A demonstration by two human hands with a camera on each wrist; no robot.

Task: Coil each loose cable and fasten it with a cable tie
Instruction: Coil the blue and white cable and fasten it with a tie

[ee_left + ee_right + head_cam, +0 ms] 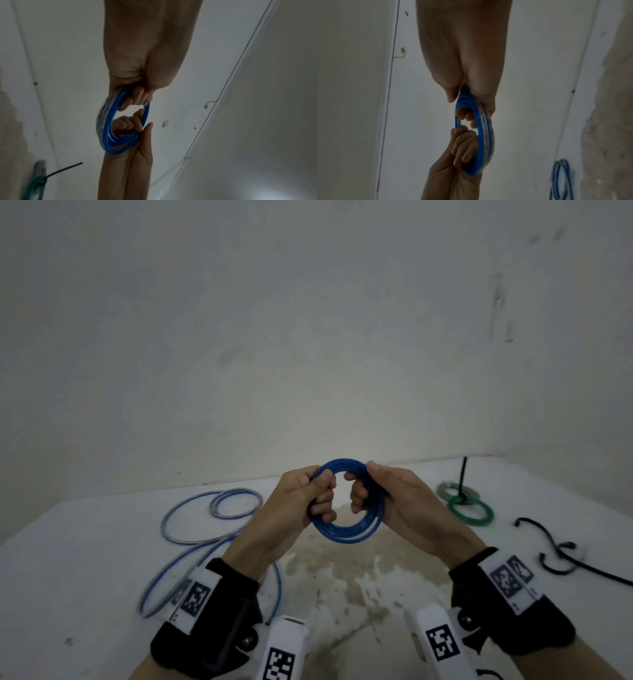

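Note:
A blue cable wound into a tight coil [349, 534] hangs above the table between both hands. My left hand [317, 498] grips its left side, fingers curled through the ring. My right hand [366, 491] grips its right side, thumb on top and fingers hooked inside. The left wrist view shows the blue coil [106, 129] edge-on with fingers of both hands inside it; the right wrist view shows the same coil [482, 136]. The rest of the blue cable [191, 529] lies in loose loops on the table at the left, and it shows again as loops [561, 180].
A green coil [471, 510] bound with a black cable tie [463, 477] lies at the right, seen also as a green coil [36, 181]. Loose black cable ties [561, 556] lie at the far right. The white table [85, 542] has a worn brown patch [346, 577] in the middle and meets a wall behind.

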